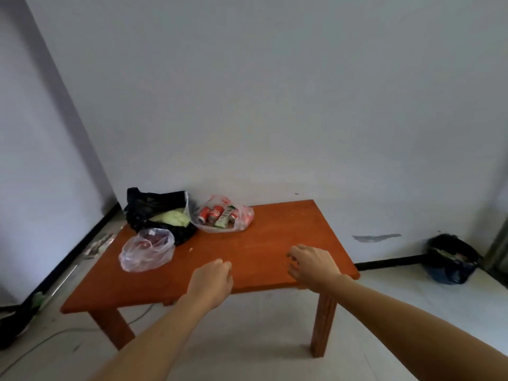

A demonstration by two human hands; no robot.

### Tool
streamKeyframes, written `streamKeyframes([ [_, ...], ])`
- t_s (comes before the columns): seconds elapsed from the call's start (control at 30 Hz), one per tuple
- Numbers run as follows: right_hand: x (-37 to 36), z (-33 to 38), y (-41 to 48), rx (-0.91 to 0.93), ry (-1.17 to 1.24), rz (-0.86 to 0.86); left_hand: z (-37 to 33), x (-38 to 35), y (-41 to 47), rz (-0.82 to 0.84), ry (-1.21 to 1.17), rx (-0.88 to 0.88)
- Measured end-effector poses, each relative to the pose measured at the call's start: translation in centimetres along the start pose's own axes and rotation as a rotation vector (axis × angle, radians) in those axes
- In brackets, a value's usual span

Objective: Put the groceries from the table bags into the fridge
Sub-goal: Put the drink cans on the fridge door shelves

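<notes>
Head view: my left grip (211, 281) and right grip (313, 264) hover empty, fingers loosely curled, above the near edge of the desk (275, 240) — groceries sit bagged at its far left: black bag (149, 209), bag of cans (222, 217), small clear bag (147, 250). Best move, I judge: lift the clear one by its neck, supporting underneath — fridge not in sight.

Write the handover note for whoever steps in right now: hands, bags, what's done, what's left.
Left hand: loosely curled, empty, over the table.
Right hand: same, near the front edge.
Table's far left: black bag with a pale green vegetable, clear bag of cans, small clear bag with something reddish.
Done: nothing visibly unpacked.
Left: everything goes to the fridge, not in view.
</notes>
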State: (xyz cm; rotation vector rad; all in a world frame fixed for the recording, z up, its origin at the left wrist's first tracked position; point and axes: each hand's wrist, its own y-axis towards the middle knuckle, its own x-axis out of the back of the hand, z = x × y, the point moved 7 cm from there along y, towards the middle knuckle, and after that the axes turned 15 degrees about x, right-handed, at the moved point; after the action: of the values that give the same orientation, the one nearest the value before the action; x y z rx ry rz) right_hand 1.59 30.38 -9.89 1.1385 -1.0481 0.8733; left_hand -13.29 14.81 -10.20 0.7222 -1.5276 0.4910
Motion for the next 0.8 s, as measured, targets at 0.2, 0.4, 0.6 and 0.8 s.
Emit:
streamKeyframes([
  [0.2, -4.4, 0.0, 9.3, 0.048, 0.042, 0.056, 5.3, -3.0, 5.7, 0.043, -0.018, 0.051],
  [0.4, -9.8, -4.3, 20.0, 0.064, 0.038, 0.086, 8.2, -5.1, 16.7, 0.038, -0.008, 0.061],
  [0.6, -14.0, -9.9, 30.6, 0.051, 0.035, 0.137, 10.8, -6.4, 27.9, 0.043, -0.013, 0.106],
  [0.8, -18.3, -11.4, 37.9, 0.114, 0.022, 0.243, 13.3, -9.4, 35.3, 0.121, -0.042, 0.15],
])
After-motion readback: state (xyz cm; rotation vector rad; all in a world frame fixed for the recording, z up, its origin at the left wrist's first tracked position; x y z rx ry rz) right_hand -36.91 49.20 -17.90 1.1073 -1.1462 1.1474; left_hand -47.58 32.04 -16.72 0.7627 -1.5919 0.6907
